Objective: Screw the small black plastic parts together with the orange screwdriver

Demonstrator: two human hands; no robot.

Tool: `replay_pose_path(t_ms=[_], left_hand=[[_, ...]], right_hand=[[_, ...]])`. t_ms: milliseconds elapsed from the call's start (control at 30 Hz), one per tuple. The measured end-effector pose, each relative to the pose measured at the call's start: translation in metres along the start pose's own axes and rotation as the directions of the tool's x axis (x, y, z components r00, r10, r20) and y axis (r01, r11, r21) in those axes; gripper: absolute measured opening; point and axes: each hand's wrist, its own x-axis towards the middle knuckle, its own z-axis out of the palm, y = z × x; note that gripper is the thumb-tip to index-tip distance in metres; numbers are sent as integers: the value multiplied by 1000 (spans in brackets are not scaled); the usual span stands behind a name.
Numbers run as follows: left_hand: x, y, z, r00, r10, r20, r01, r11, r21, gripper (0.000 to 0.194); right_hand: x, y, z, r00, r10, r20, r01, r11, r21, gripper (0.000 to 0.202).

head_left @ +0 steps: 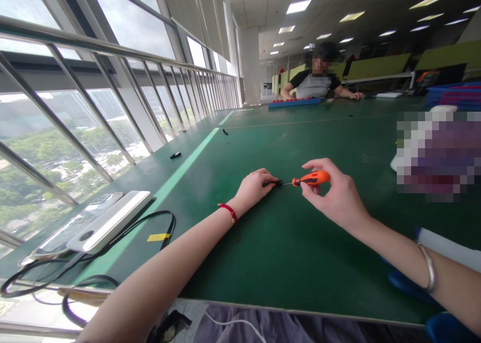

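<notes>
My left hand rests on the green table, its fingers pinched on a small black part. To its right, my right hand holds an orange and black screwdriver between thumb and fingers, the handle lying roughly level. The thin shaft points left, and its tip meets or nearly meets the black part; the exact contact is too small to tell. Most of the black part is hidden by my left fingertips.
A white power bank with black cables lies at the left edge, near a railing. Small black pieces sit beyond my left hand. Across the table, a person sits behind a blue tray. A blue basket stands far right.
</notes>
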Motion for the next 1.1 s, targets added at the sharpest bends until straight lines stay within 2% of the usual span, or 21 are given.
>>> replay_pose_path(t_ms=[133, 300, 400, 500, 600, 733, 800, 900, 1000, 1100], left_hand=[[3, -2, 1, 1000, -17, -6, 17, 1000, -9, 24], [4, -3, 2, 999, -44, -20, 44, 999, -16, 25], [3, -1, 1, 998, -64, -30, 64, 998, 16, 26], [3, 0, 0, 996, -86, -40, 88, 994, 68, 26], [3, 0, 2, 994, -95, -50, 100, 990, 100, 27], [3, -1, 4, 998, -59, -36, 62, 994, 87, 27], [3, -1, 4, 999, -27, -32, 29, 998, 63, 26], [3, -1, 4, 1000, -10, -26, 11, 999, 45, 24], [5, -1, 4, 1000, -10, -15, 10, 1000, 18, 21], [6, -2, 5, 1000, 2, -15, -2, 1000, -12, 19]], right_hand=[[0, 1, 5, 1000, 1, 15, -1, 1000, -31, 18], [0, 2, 6, 981, 33, 190, -29, 999, -23, 15], [0, 2, 5, 972, 22, 232, -22, 1000, -3, 17], [0, 2, 4, 982, 15, 188, -15, 1000, 2, 18], [0, 2, 0, 996, 15, 93, -16, 1000, 14, 19], [11, 6, -1, 1000, -3, 5, 3, 1000, -25, 20], [21, 13, 4, 998, -39, 49, 44, 992, -115, 21], [32, 31, 17, 972, -19, 232, 90, 949, -301, 25], [35, 46, 31, 948, 56, 312, 49, 946, -319, 24], [32, 52, 38, 936, 42, 350, 83, 939, -334, 24]])
